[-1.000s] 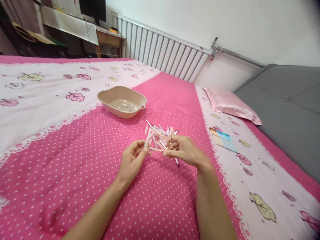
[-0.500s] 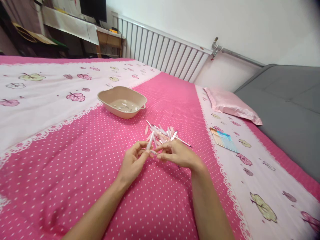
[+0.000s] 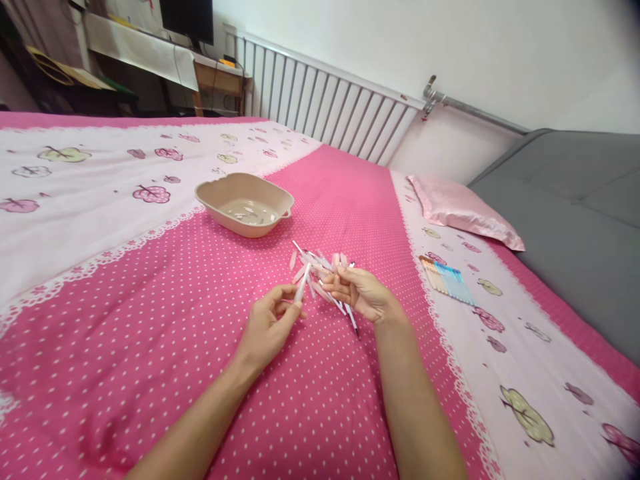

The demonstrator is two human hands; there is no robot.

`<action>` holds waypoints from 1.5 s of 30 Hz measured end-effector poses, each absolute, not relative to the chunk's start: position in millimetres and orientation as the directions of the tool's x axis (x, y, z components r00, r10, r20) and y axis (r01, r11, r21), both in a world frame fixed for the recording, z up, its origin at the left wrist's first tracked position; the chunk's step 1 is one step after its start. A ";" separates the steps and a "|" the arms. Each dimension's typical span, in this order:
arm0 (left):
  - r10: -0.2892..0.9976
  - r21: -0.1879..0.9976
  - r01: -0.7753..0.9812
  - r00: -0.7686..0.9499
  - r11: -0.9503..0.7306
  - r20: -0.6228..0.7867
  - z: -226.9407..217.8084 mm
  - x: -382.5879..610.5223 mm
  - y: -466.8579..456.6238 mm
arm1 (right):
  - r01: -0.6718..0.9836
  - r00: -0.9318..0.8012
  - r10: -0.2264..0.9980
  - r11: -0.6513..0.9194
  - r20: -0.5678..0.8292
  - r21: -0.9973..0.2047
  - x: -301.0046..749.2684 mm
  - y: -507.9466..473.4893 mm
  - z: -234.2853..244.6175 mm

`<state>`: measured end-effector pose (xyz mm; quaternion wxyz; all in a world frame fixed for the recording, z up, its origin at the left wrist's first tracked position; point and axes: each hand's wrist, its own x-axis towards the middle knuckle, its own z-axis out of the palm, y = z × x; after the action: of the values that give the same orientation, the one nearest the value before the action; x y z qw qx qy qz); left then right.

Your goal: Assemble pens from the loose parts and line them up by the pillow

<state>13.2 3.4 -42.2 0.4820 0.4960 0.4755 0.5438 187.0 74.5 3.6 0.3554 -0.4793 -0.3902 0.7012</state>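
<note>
My left hand (image 3: pixel 274 327) is closed around a pale, translucent pen barrel (image 3: pixel 303 283), which points up and away from me between thumb and fingers. My right hand (image 3: pixel 363 293) is over the loose pile of pen parts (image 3: pixel 320 257), its thumb and forefinger pinched together. What is between those fingertips, if anything, is too small to tell apart from the pile. Thin white refills with dark tips, one of them a refill (image 3: pixel 354 322) below my right hand, and pinkish barrels lie crossed over each other on the bedspread.
A beige plastic basin (image 3: pixel 245 223) with small pale pieces inside stands beyond the pile, to the left. On the right lies a row of blue-and-tan pens (image 3: pixel 449 280). Further back are a pink pillow (image 3: pixel 465 210) and a grey headboard (image 3: pixel 565 200).
My right hand has moved away from my left hand, up and right onto the pile. The small printed piece between both hands is no longer visible there. My left hand keeps its barrel.
</note>
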 end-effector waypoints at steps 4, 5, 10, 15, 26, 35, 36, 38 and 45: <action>0.999 0.996 -0.084 0.037 -0.015 0.018 -39.5 15.6 1.8 | -0.225 -0.233 0.885 -0.453 -0.404 -0.863 178.8 73.2 4.7; 0.998 0.996 -0.084 0.058 0.006 -0.001 -38.8 16.1 1.4 | -0.244 -0.222 0.889 -0.449 -0.401 -0.859 176.8 72.4 5.2; 0.986 0.994 -0.081 0.156 0.067 -0.054 -38.6 17.3 0.6 | -0.279 -0.210 0.911 -0.403 -0.354 -0.871 171.1 69.6 4.3; 0.977 0.993 -0.085 0.201 0.087 -0.068 -40.1 17.0 0.3 | -0.260 -0.237 0.913 -0.389 -0.332 -0.884 169.7 68.3 4.1; 0.983 0.978 -0.179 0.162 0.112 -0.083 -41.5 17.6 2.4 | -0.183 -0.310 0.924 -0.289 -0.224 -0.940 168.5 63.7 2.8; 0.991 0.967 -0.235 0.113 0.097 -0.072 -37.8 18.3 2.1 | -0.137 -0.334 0.930 -0.206 -0.150 -0.969 170.0 63.8 0.8; 0.992 0.969 -0.229 0.103 0.089 -0.067 -37.9 18.4 2.1 | -0.137 -0.334 0.930 -0.208 -0.153 -0.968 170.4 63.6 1.3; 0.995 0.975 -0.209 0.084 0.073 -0.056 -38.3 18.4 2.2 | -0.143 -0.351 0.926 -0.203 -0.142 -0.969 171.5 63.1 2.0; 0.995 0.978 -0.204 0.097 0.041 -0.022 -38.3 17.3 2.3 | -0.115 -0.399 0.913 -0.143 -0.086 -0.983 173.5 61.6 2.4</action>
<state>17.3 2.3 -38.3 0.5799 0.4605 0.4294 0.5170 173.5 61.6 2.4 0.3936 -0.3814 -0.5232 0.6526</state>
